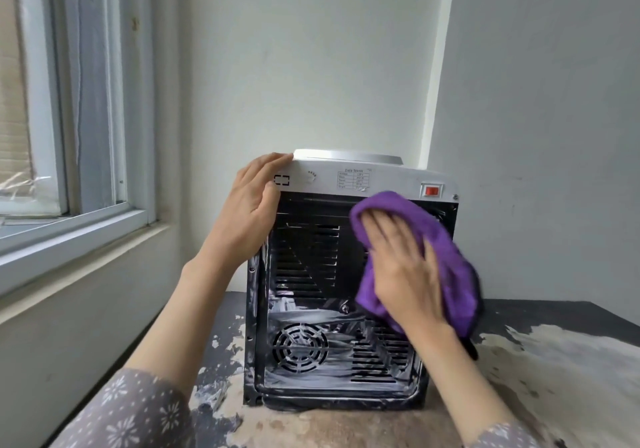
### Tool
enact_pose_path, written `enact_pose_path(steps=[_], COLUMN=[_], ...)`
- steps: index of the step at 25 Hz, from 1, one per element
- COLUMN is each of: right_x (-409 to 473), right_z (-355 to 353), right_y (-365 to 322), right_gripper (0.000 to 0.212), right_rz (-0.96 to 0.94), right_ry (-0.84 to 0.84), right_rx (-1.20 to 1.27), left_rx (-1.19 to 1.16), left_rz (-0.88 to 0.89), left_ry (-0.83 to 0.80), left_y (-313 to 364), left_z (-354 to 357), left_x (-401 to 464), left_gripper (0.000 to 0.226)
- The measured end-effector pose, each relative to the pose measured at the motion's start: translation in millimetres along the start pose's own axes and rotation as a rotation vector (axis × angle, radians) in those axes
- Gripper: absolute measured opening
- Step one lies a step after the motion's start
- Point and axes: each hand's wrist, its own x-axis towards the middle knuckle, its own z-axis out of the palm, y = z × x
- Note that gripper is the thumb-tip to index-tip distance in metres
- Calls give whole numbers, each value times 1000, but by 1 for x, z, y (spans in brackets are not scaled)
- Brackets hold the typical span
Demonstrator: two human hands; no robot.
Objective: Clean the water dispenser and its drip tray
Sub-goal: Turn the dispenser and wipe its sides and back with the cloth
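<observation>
while the left hand (247,201) rests flat on the dispenser (341,285), straight right fingers (388,236) press the purple cloth (446,264) against it.

Cloth (446,239) fuzzy purple fabric; dispenser (311,274) back black metal, streaky.

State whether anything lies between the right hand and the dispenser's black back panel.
Yes: the purple cloth lies under the right hand, pressed flat against the water dispenser. The left hand rests directly on its upper left corner.
</observation>
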Motion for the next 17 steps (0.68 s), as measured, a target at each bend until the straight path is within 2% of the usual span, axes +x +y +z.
enact_pose_path(steps=[3, 5, 10, 14, 17], right_x=[-15, -23, -19, -9, 3], right_z=[-12, -12, 7, 5, -2], right_y=[41, 46, 8, -12, -42], right_gripper=[55, 48, 45, 45, 43], right_rz=[71, 187, 501, 437, 293], right_ry=[42, 104, 212, 229, 191], right_rx=[-157, -173, 20, 55, 317], left_rx=[-6, -6, 6, 11, 26], left_rz=[8, 13, 18, 0, 7], left_ry=[13, 14, 18, 45, 61], left_y=[0, -1, -5, -5, -5], left_z=[1, 2, 8, 16, 18], left_x=[-1, -1, -5, -6, -6], left_gripper=[52, 52, 52, 52, 53])
